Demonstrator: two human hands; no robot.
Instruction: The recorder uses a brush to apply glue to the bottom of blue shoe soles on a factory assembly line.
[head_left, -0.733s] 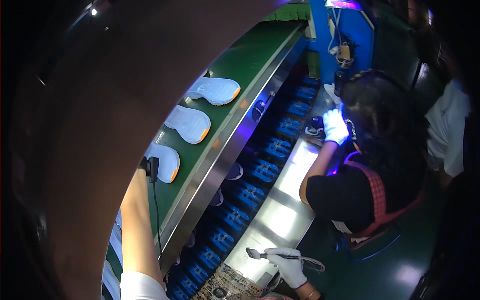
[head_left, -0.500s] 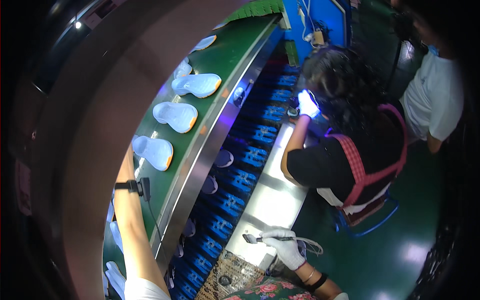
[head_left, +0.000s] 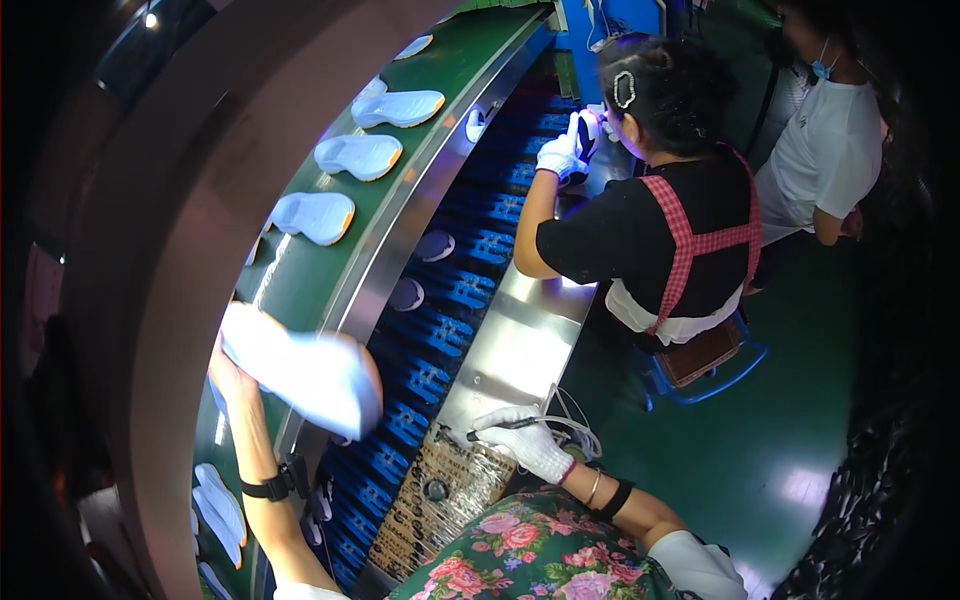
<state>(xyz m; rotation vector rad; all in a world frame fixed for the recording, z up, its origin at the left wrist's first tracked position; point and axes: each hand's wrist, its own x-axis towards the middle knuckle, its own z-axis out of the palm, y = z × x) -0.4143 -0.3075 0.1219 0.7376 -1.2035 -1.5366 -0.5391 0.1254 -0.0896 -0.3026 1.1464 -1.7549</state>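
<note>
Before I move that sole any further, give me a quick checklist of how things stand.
1. Left hand grips the white shoe sole: ok.
2. Sole lifted off the green belt: ok; it is blurred.
3. Right hand, gloved, holds the thin tool: ok.
4. Tool tip apart from the sole: ok.
5. Next sole up the belt lies apart from the lifted one: ok.
6. Co-worker's gloved hand away from your hands: ok.

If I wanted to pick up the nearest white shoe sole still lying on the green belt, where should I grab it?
Probably across its narrow middle. The shoe sole lies flat, long and wider at both ends, so a pinch over its two long edges from above looks surest.
</note>
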